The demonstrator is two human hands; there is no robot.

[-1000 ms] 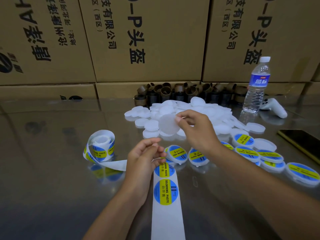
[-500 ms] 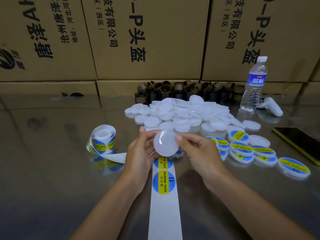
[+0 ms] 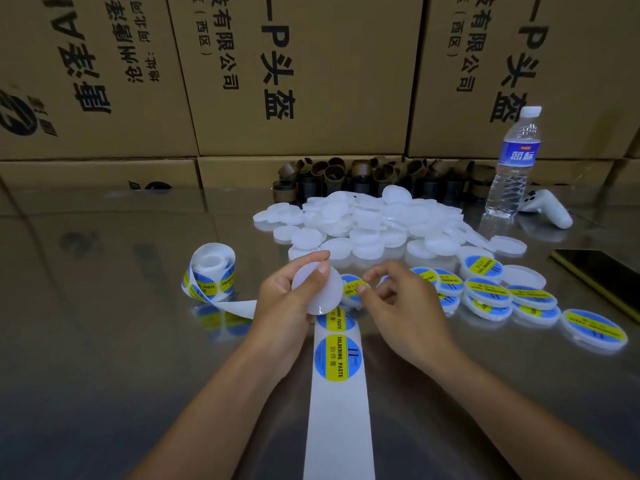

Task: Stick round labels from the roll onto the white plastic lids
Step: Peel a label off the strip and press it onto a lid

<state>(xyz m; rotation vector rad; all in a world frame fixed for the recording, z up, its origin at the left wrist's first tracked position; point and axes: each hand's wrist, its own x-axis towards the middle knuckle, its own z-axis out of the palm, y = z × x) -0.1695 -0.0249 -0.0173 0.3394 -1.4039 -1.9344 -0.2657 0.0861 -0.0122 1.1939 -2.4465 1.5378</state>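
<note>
Half a second on, the right hand (image 3: 405, 306) has let go of the blank round white plastic lid (image 3: 325, 296), and the left hand (image 3: 284, 306) grips it alone above the table (image 3: 104, 341), thumb across its face. The right hand's fingers are curled, thumb near forefinger, but I cannot tell whether they pinch anything. The next round blue-and-yellow label (image 3: 337, 356) lies just below the lid, between both wrists, on the white backing strip (image 3: 339, 427) that runs lengthwise towards the person.

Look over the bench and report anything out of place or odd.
Nothing looks spilled or damaged. Two things do not belong to the labelling: a white game controller lying beside the water bottle, and a dark phone at the right edge. The unlabelled lids sit in a loose heap, not stacked.
</note>
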